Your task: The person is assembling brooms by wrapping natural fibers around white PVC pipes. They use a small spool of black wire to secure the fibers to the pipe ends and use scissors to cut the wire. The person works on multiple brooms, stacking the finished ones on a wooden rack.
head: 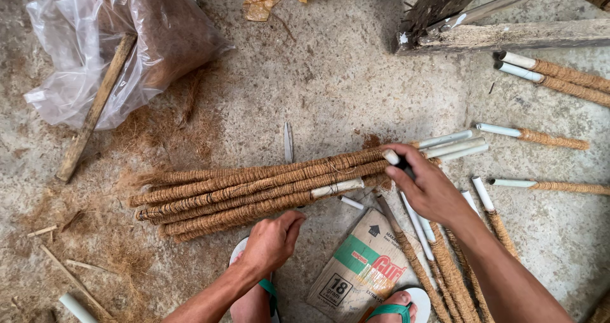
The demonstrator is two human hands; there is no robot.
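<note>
In the centre of the frame a row of coir-wrapped poles (pixel 254 189) is lying side by side on the concrete floor (pixel 343 75), their white pipe ends pointing to the right. The left hand (pixel 272 240) is coming in from the lower middle, its fingers curled loosely downward and its fingertips pressing on the nearest pole at the lower edge of the row; the hand is not closing around anything. The right hand (pixel 427 184) is reaching in from the lower right and is pinching the white pipe end (pixel 391 157) of one pole between thumb and forefinger, while the other fingers are bending over the pole ends beneath; something dark is showing under the fingers, but what it is cannot be told.

Below that hand, more wrapped poles (pixel 448 272) are fanning out toward the bottom edge, lying partly over a flattened cardboard box (pixel 356 266). Further single poles (pixel 540 137) are resting well apart at the right side of the frame. At the upper left a clear plastic bag of brown fibre (pixel 140 37) is sagging on the floor with a wooden stick (pixel 95 110) leaning across it. A small knife blade (pixel 288 142) is lying just above the row. Green-strapped sandals (pixel 394 307) are showing at the bottom edge.
</note>
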